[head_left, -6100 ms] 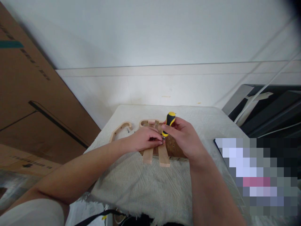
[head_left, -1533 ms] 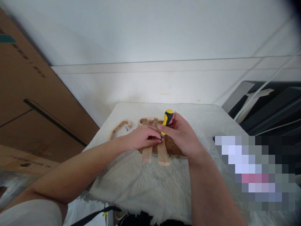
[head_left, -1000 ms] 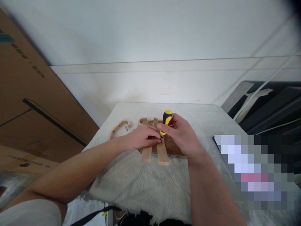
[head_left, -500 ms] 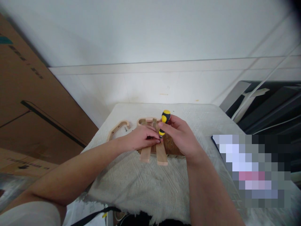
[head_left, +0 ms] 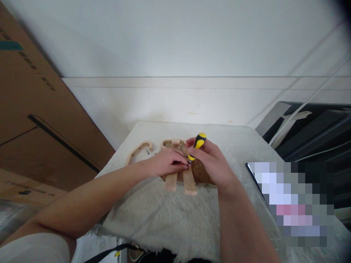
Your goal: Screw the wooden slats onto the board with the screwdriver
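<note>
My right hand (head_left: 210, 159) grips a short yellow-and-black screwdriver (head_left: 200, 140), its handle leaning up to the right and its tip pointing down at a pale wooden piece. Close to that tip, the thumb and fingers of my left hand (head_left: 170, 160) are pinched together; whatever sits between them is too small to make out. Two flat pale wooden legs (head_left: 190, 182) stick out toward me from under the hands. Beneath them lies a darker brown wooden block (head_left: 201, 171). A rounded wooden part (head_left: 167, 142) shows just beyond my left hand, partly covered.
Left of the hands lies a hook-shaped wooden piece (head_left: 137, 149) with a small screw (head_left: 147, 152) beside it. A pale cloth (head_left: 164, 215) covers the table. At the right rests a dark-edged flat object (head_left: 253, 177), mostly blurred out. A large cardboard box (head_left: 55, 146) stands left.
The screwdriver's handle has tipped further to the right, its tip staying by my left fingertips. My left hand keeps its pinch. The whole view has shifted slightly.
</note>
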Demonstrator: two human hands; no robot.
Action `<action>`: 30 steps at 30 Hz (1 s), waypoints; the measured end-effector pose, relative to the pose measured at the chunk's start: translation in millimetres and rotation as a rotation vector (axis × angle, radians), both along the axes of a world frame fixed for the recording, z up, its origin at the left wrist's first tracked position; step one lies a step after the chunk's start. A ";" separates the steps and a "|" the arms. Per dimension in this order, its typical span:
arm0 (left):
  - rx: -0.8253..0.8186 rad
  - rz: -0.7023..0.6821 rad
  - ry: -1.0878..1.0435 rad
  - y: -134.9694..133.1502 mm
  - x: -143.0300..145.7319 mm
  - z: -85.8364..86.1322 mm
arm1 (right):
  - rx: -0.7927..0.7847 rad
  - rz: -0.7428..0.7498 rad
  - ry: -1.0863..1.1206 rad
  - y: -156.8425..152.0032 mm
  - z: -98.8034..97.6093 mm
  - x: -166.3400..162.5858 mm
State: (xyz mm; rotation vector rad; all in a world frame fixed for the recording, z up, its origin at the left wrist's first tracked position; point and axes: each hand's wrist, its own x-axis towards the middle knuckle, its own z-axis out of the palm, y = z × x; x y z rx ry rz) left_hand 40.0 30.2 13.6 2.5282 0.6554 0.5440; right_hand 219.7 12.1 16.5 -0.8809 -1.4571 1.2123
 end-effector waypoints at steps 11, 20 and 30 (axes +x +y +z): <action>-0.010 -0.007 0.002 -1.2 -0.1 2.4 | -0.012 -0.025 -0.046 3.3 -1.3 -3.1; -0.007 -0.007 0.022 -1.3 0.2 2.6 | -0.014 -0.025 -0.031 3.8 -1.4 -1.2; -0.006 -0.003 0.006 0.3 -0.5 -0.1 | -0.034 0.051 0.107 1.2 -0.1 4.9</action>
